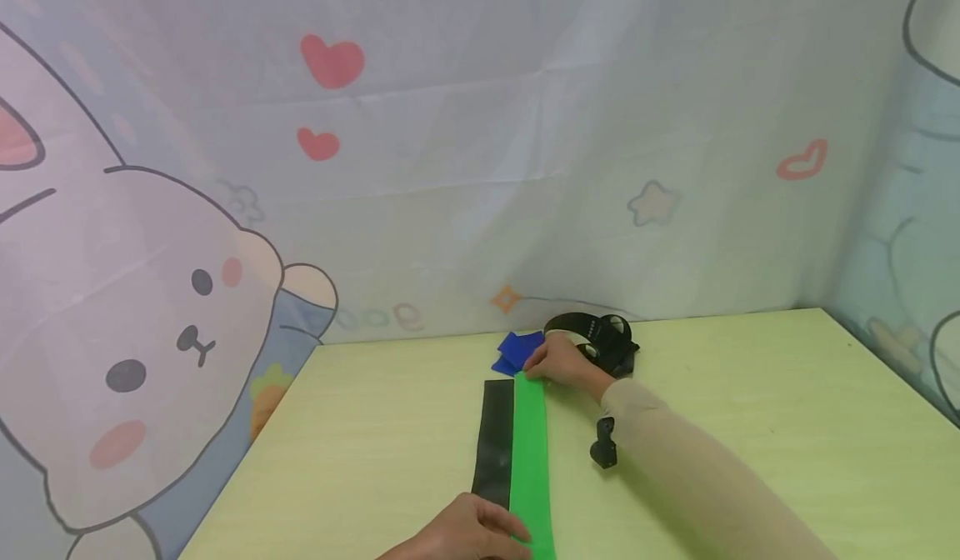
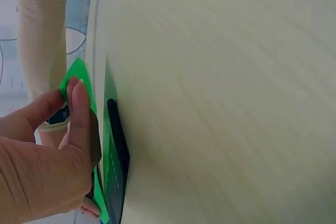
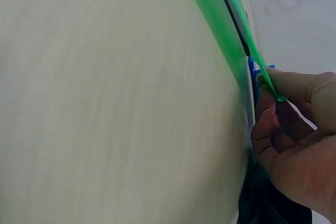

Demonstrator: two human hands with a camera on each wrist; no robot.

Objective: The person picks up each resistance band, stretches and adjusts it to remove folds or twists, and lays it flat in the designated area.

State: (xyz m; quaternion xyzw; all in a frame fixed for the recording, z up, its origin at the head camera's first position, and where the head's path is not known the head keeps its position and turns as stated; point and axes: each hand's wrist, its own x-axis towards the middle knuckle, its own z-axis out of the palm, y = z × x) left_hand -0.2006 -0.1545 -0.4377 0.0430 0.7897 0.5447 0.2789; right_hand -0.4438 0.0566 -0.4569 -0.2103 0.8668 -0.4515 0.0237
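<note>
A long flat green strip [image 1: 531,460] stretches toward me between my two hands. At its far end my right hand [image 1: 564,362] pinches it between thumb and fingers, as the right wrist view shows with the hand [image 3: 299,124] at the strip's tip. My left hand [image 1: 472,531] holds the near end, and in the left wrist view its thumb and fingers [image 2: 79,98] pinch the green strip [image 2: 79,72] above the table. A black strip [image 1: 495,435] lies on the table just left of the green one, its near part hidden by my left hand.
Past the far ends of the strips lie blue pieces [image 1: 519,352]. A black bundle with a curved strap [image 1: 611,343] sits behind my right hand. The pale yellow table [image 1: 375,427] meets a printed cloth backdrop [image 1: 480,168]. A small black device [image 1: 603,443] is at my right sleeve.
</note>
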